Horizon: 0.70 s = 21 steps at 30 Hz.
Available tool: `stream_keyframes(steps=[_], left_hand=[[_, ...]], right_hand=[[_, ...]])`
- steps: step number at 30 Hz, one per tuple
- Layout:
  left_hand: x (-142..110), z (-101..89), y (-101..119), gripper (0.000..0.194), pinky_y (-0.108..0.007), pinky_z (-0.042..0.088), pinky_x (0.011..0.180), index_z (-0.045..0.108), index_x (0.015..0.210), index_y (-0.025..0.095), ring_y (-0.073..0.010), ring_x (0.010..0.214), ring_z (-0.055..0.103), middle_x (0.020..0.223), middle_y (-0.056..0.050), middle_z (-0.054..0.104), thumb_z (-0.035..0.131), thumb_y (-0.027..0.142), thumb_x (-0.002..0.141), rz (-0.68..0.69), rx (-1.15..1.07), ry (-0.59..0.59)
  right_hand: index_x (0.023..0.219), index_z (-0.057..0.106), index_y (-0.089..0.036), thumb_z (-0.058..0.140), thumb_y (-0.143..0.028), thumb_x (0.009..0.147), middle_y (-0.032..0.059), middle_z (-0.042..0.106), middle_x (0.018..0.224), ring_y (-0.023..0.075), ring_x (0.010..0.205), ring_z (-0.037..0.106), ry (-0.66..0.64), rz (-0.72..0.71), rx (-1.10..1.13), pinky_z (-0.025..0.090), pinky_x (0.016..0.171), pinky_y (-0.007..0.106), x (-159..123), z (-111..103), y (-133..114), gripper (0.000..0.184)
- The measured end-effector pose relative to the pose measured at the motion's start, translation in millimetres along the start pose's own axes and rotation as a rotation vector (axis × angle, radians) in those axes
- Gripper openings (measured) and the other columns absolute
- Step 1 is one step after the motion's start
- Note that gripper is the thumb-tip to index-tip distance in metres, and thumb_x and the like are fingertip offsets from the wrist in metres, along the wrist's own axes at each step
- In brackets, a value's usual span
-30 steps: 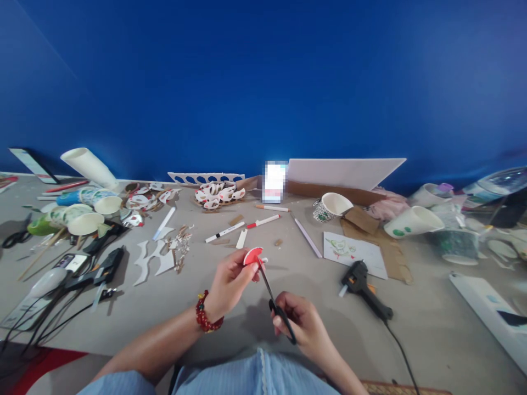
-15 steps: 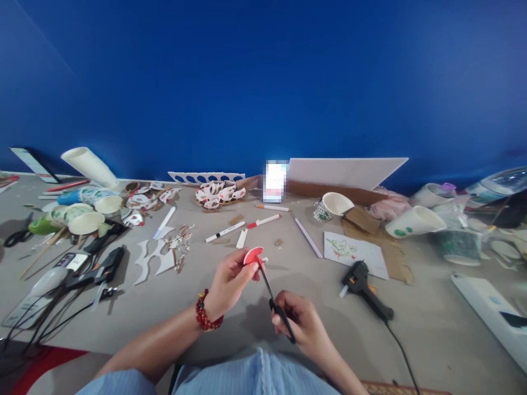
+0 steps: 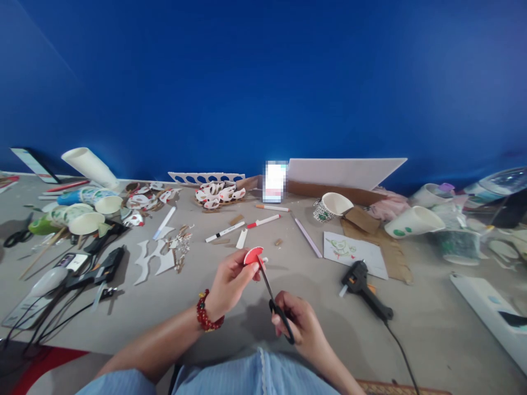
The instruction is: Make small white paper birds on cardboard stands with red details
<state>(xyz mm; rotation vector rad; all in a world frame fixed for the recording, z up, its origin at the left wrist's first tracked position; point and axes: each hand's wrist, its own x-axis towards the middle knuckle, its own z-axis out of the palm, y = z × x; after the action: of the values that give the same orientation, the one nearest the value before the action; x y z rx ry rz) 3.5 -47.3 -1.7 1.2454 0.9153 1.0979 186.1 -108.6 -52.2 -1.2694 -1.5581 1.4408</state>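
Note:
My left hand (image 3: 230, 280) pinches a small red paper piece with a curved white rim (image 3: 252, 255) between thumb and fingers. In my right hand (image 3: 298, 318) is a pair of black-handled scissors (image 3: 281, 321), gripped by its finger loops. The scissors' blades point up and left and meet the red piece beside my left thumb. Part of the piece is covered by my fingers, and I cannot tell how far the blades are parted.
A glue gun (image 3: 366, 291) with a cord lies to the right, near a drawing (image 3: 354, 255). Markers (image 3: 263, 221) and a pile of white cutouts (image 3: 218, 195) lie ahead. Another glue gun (image 3: 102, 269), cables and paper cups (image 3: 87, 223) crowd the left. More cups (image 3: 414, 222) stand right.
Hardly anything differs. Both hands, the scissors and the red piece keep nearly the same position; the view shifts very slightly.

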Motion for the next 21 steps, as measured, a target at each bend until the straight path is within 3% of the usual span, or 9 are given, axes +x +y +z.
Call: stream_keyframes(steps=[21], left_hand=[[-1,2.4,-10,0.016,-0.024,0.045,0.066,0.064,0.086,0.015,-0.0118,0.069,0.052,0.091,-0.006,0.065,0.053,0.026,0.091,0.039,-0.063,0.011]], right_hand=[[0.067,0.037,-0.023,0.055,-0.056,0.084,-0.0048,0.044,0.054,0.011,0.049,0.039,0.06,-0.065,-0.161,0.028,0.048,0.022,1,3,14,0.041]])
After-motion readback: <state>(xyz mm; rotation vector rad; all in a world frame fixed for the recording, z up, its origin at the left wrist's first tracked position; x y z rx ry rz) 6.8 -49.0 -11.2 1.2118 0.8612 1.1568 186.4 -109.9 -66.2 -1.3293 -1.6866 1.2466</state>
